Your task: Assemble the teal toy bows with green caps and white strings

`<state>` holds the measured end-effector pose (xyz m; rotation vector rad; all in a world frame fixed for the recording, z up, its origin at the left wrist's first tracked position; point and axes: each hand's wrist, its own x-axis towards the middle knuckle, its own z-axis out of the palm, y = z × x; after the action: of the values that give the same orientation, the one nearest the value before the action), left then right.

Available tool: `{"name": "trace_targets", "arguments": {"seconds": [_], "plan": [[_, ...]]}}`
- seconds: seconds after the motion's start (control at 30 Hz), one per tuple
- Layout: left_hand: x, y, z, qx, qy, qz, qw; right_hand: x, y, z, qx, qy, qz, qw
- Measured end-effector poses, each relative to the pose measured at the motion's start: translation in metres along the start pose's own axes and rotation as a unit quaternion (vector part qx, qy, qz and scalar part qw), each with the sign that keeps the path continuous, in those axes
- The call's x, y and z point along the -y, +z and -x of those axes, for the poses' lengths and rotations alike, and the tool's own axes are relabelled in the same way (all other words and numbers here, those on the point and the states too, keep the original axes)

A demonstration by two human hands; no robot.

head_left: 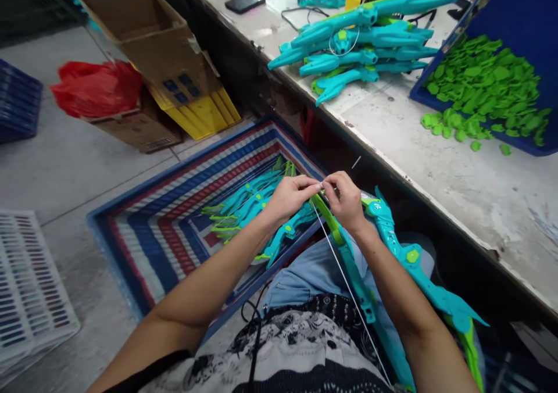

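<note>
Both hands work in the narrow gap just off the workbench (436, 166) edge, above the lap; open floor lies further from the workbench, past the striped sack (174, 207). The left hand (290, 198) and right hand (346, 198) each pinch a white string (343, 277) at the green tip of a teal toy bow (394, 247), which slants across the lap below the workbench edge
</note>
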<state>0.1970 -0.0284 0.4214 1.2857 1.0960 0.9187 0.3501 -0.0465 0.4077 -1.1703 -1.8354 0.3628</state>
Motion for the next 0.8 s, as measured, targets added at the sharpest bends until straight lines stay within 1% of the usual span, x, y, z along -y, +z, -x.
{"name": "trace_targets", "arguments": {"seconds": [0.07,0.17,0.23,0.33,0.4,0.43,0.5,0.53,0.57,0.6,0.63,0.67,0.7,0.73,0.77,0.8], "plan": [[0.004,-0.005,0.002,0.022,-0.006,-0.003,1.000,0.001,0.001,0.003,0.015,-0.002,-0.007,1.000],[0.009,-0.013,0.008,0.029,-0.024,-0.034,0.999,-0.001,0.005,0.009,0.036,-0.026,0.020,0.999],[0.011,-0.015,0.012,0.022,-0.027,-0.067,0.997,-0.004,0.011,0.014,0.045,-0.036,0.052,0.997],[0.011,-0.014,0.018,-0.003,-0.019,-0.107,0.994,-0.005,0.022,0.018,0.036,-0.015,0.106,0.994],[0.010,-0.012,0.022,-0.031,-0.010,-0.108,0.994,-0.002,0.025,0.020,0.025,0.007,0.117,0.993],[0.011,-0.011,0.025,-0.038,-0.006,-0.095,0.995,-0.001,0.023,0.022,0.021,0.015,0.109,0.994],[0.016,-0.012,0.035,-0.051,0.000,-0.033,0.998,-0.001,0.006,0.031,0.011,0.034,0.088,0.996],[0.021,-0.013,0.043,-0.071,0.001,0.008,0.997,-0.003,-0.008,0.040,-0.002,0.048,0.092,0.995],[0.028,-0.014,0.052,-0.103,-0.003,0.047,0.994,-0.006,-0.025,0.053,-0.020,0.067,0.115,0.991],[0.037,-0.015,0.063,-0.144,-0.011,0.071,0.987,-0.011,-0.044,0.069,-0.035,0.090,0.157,0.983],[0.046,-0.016,0.076,-0.179,-0.021,0.071,0.981,-0.016,-0.063,0.088,-0.044,0.114,0.215,0.969],[0.056,-0.015,0.089,-0.187,-0.027,0.043,0.981,-0.021,-0.082,0.108,-0.034,0.140,0.278,0.950],[0.067,-0.011,0.102,-0.156,-0.020,-0.007,0.988,-0.025,-0.098,0.130,-0.012,0.167,0.336,0.927],[0.076,-0.005,0.113,-0.085,0.008,-0.068,0.994,-0.028,-0.110,0.150,0.019,0.194,0.383,0.903],[0.085,0.004,0.123,0.011,0.059,-0.128,0.990,-0.031,-0.119,0.169,0.051,0.217,0.418,0.881],[0.093,0.017,0.130,0.111,0.125,-0.182,0.969,-0.033,-0.123,0.185,0.078,0.232,0.439,0.865]]}}
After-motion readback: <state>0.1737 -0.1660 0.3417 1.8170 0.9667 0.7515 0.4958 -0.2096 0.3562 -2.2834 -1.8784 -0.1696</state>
